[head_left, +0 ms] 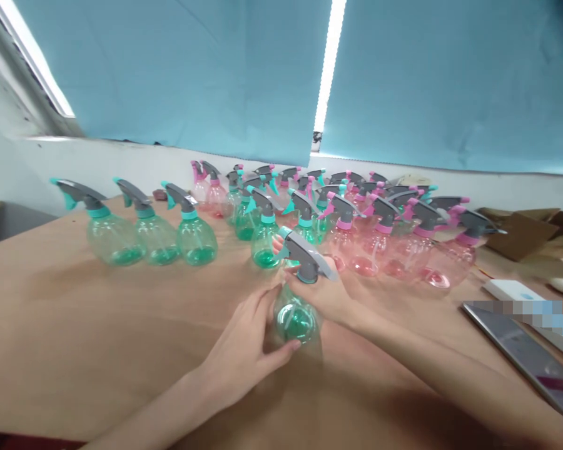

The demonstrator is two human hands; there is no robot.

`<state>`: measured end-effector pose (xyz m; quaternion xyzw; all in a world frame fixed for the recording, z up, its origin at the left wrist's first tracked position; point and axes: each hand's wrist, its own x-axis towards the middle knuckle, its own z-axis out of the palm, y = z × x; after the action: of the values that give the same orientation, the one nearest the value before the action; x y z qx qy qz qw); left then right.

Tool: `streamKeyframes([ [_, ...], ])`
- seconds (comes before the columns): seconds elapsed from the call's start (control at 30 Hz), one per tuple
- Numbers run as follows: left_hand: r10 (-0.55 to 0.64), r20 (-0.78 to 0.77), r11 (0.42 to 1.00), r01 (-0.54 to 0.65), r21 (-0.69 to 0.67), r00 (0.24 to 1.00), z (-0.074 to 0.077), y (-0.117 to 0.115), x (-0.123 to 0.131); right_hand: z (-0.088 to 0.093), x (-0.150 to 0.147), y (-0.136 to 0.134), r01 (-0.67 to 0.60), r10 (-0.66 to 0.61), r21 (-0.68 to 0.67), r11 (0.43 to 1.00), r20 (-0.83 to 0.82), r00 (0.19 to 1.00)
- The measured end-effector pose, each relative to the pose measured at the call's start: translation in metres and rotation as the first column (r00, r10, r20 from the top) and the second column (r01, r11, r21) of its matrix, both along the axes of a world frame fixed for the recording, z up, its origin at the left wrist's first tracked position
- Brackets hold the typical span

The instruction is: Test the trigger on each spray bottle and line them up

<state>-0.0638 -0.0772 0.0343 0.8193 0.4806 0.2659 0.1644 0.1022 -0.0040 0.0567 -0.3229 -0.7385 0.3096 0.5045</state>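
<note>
A brown table (pixel 51 331) is spreading beneath everything; a cluster of pink and green spray bottles (pixel 411 250) is crowding its far side, and a row of three green bottles (pixel 157 237) is standing apart to the left. At the near middle, both hands are holding one green bottle (pixel 296 322), its base tipping toward the viewer. The left hand (pixel 237 350) is cupping its body, thumb pressing near the base; the right hand (pixel 331 297) is clasping the neck below the gray sprayer head (pixel 304 253). Ideally, the left should be bracing lightly, as such thin-looking plastic is probably flexing easily, and the right should be gripping firmly without squeezing the trigger (pixel 284 250).
</note>
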Motion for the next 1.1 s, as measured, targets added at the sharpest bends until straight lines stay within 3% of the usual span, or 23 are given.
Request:
streamKeyframes([
  [0.13,0.184,0.012,0.979,-0.184,0.083,0.983,0.002,-0.01,-0.015,-0.003,-0.035,-0.002,-0.025,0.024,0.019,0.999,0.039,0.999],
  [0.3,0.35,0.036,0.917,-0.35,0.19,0.936,-0.004,-0.007,-0.032,0.013,-0.064,-0.003,-0.111,0.092,0.114,0.987,0.165,0.982],
  [0.43,0.381,0.02,0.904,-0.377,0.203,0.924,0.002,0.001,-0.051,0.03,-0.063,0.009,-0.29,0.192,0.207,0.935,0.392,0.9],
  [0.53,0.398,-0.011,0.899,-0.388,0.201,0.917,0.009,0.013,-0.066,0.042,-0.051,0.022,-0.322,0.163,0.191,0.927,0.568,0.807],
  [0.6,0.43,-0.052,0.887,-0.411,0.212,0.901,0.013,0.024,-0.074,0.051,-0.041,0.029,-0.26,0.084,0.187,0.947,0.638,0.765],
  [0.73,0.467,-0.103,0.863,-0.427,0.269,0.878,0.02,0.045,-0.082,0.076,-0.027,0.042,-0.064,-0.124,0.291,0.955,0.583,0.803],
  [0.8,0.505,-0.185,0.838,-0.427,0.34,0.843,0.025,0.054,-0.083,0.089,-0.025,0.049,0.062,-0.266,0.36,0.931,0.552,0.79],
  [0.9,0.535,-0.295,0.82,-0.402,0.408,0.792,0.035,0.066,-0.081,0.101,-0.029,0.061,0.194,-0.425,0.42,0.887,0.573,0.7],
  [1.1,0.549,-0.414,0.817,-0.362,0.448,0.726,0.046,0.092,-0.079,0.096,-0.045,0.086,0.27,-0.455,0.367,0.89,0.716,0.53],
])
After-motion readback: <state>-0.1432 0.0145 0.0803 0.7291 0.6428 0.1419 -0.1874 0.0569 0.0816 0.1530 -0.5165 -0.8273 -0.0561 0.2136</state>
